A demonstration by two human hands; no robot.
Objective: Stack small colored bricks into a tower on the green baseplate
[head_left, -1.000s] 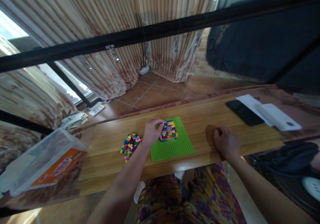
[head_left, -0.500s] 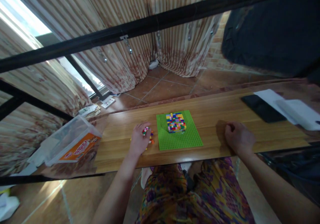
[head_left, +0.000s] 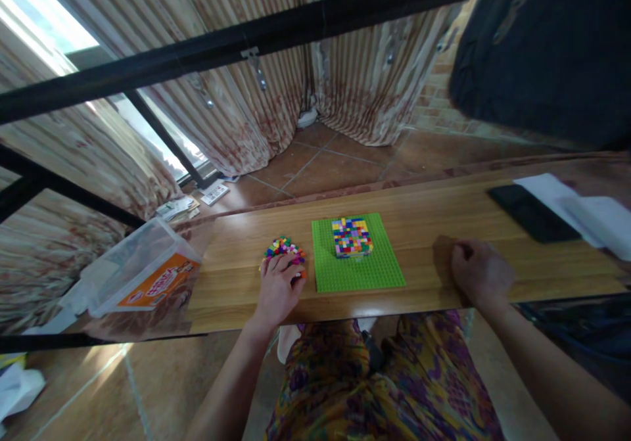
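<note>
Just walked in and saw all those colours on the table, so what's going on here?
A person sits at a wooden table. The left hand rests with its fingers on a pile of small coloured bricks, just left of a green baseplate. A multicoloured block of bricks stands on the baseplate's far part. The right hand lies loosely curled on the table to the right, holding nothing visible. A clear plastic tub lies tipped at the left end.

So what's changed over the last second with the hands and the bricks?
The left hand left the multicoloured block on the green baseplate and moved left to the loose brick pile, fingers now spread over its near edge. Whether it holds a brick cannot be told. The right hand stayed curled on the wooden table; block and baseplate are unchanged.
</note>
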